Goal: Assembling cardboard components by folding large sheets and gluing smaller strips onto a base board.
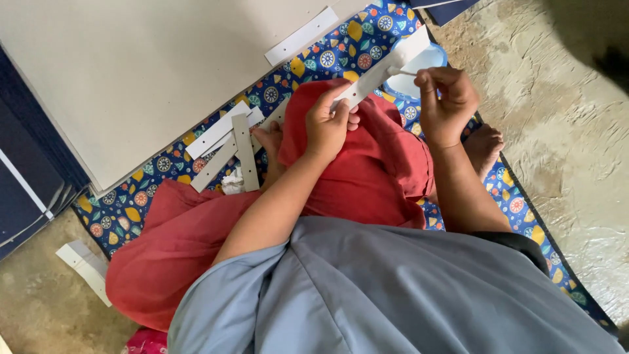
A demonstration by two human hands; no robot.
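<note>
My left hand (327, 121) grips the near end of a long white cardboard strip (383, 69) that slants up to the right over my red-clad knee (367, 164). My right hand (445, 105) pinches a thin stick (407, 73) whose tip touches the strip near its middle. Just behind the strip sits a light blue bowl (429, 62), partly hidden by the strip and my right hand.
A large grey board (131, 72) lies at the upper left, with a white strip (301, 36) on its edge. Several grey and white strips (232, 147) lie on the blue patterned mat (327, 56). Dark blue sheets (26, 183) are stacked at left. Bare concrete floor (563, 131) is at right.
</note>
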